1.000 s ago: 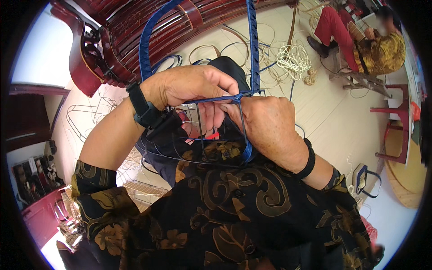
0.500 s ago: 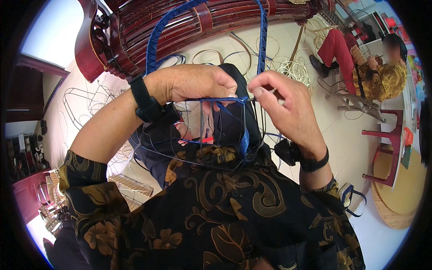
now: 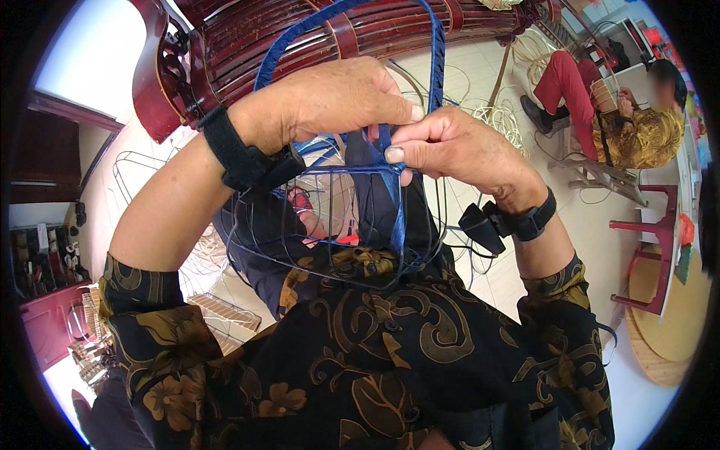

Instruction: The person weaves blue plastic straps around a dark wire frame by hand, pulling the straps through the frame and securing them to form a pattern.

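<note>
A black wire basket frame [image 3: 307,266] rests on my lap, with part of its rim wrapped in blue strip [image 3: 397,217]. A tall handle [image 3: 437,71], also wound in blue, arches up behind my hands. At the rim corner my right hand [image 3: 457,154] is closed, thumb and fingers pinching the blue strip. My left hand [image 3: 337,101] is above the rim, its fingertips pinched on the strip beside my right fingers. The exact end of the strip is hidden between the fingers.
A dark red slatted wooden bench [image 3: 300,56] stands ahead. Loose pale strips [image 3: 499,120] lie coiled on the tiled floor. On the right, another person [image 3: 637,135] sits working, near a red stool [image 3: 652,240] and a round wooden board [image 3: 664,322]. Wire frames [image 3: 225,311] lie at left.
My left hand has risen from the rim and moved right, drawing strip upward. My right hand has moved left, onto the strip at the corner.
</note>
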The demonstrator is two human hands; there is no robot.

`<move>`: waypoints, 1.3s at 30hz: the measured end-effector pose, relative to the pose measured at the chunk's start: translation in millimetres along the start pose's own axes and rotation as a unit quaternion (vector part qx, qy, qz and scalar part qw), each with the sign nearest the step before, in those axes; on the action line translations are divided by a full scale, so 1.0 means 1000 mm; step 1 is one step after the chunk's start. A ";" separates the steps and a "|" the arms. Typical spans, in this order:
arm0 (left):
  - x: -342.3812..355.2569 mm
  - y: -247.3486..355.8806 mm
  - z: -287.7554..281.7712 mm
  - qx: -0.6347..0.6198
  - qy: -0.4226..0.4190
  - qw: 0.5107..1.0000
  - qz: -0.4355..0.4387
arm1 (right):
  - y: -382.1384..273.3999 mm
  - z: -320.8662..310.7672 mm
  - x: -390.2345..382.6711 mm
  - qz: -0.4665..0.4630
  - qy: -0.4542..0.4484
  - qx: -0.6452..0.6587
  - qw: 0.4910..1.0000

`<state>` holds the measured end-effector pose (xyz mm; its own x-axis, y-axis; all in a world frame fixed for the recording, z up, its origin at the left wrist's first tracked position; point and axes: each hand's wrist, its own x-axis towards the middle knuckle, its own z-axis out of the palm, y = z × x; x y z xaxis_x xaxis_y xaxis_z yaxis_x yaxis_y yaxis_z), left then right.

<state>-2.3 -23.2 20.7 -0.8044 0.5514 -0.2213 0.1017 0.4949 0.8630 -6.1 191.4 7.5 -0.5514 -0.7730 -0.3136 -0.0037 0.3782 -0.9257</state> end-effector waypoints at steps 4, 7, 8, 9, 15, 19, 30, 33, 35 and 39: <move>-0.008 -0.001 0.005 0.062 0.113 0.991 0.021 | 0.005 0.005 -0.002 0.022 0.019 0.124 0.992; -0.031 -0.004 0.023 0.041 0.212 0.976 0.042 | 0.007 0.010 -0.007 0.010 0.050 0.148 0.988; -0.040 -0.002 0.030 0.020 0.237 0.970 0.053 | 0.009 0.012 -0.008 0.005 0.061 0.157 0.986; -0.048 0.004 0.037 0.001 0.237 0.970 0.046 | 0.012 0.013 -0.007 0.001 0.072 0.167 0.983; -0.062 0.005 0.067 0.007 0.290 0.954 0.073 | 0.017 0.016 0.000 -0.037 0.077 0.178 0.980; -0.060 -0.005 0.068 -0.035 0.257 0.961 0.101 | 0.018 0.018 -0.001 -0.056 0.066 0.194 0.977; -0.052 0.011 0.052 0.048 0.099 0.988 0.109 | 0.028 0.014 -0.007 -0.046 0.021 0.184 0.982; -0.048 0.015 0.049 0.071 0.081 0.989 0.101 | 0.030 0.015 -0.009 -0.055 0.040 0.218 0.974; -0.050 0.012 0.051 0.071 0.095 0.987 0.111 | 0.033 0.016 -0.007 -0.060 0.045 0.219 0.973; -0.055 -0.002 0.068 0.024 0.190 0.971 0.145 | 0.032 0.019 -0.007 -0.066 0.058 0.222 0.971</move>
<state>81.9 -8.4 0.5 -0.8944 0.3897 0.2194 0.3765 0.3916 0.8396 13.6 198.7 -24.2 -0.6612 -0.7272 -0.1845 0.2650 0.0037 -0.9642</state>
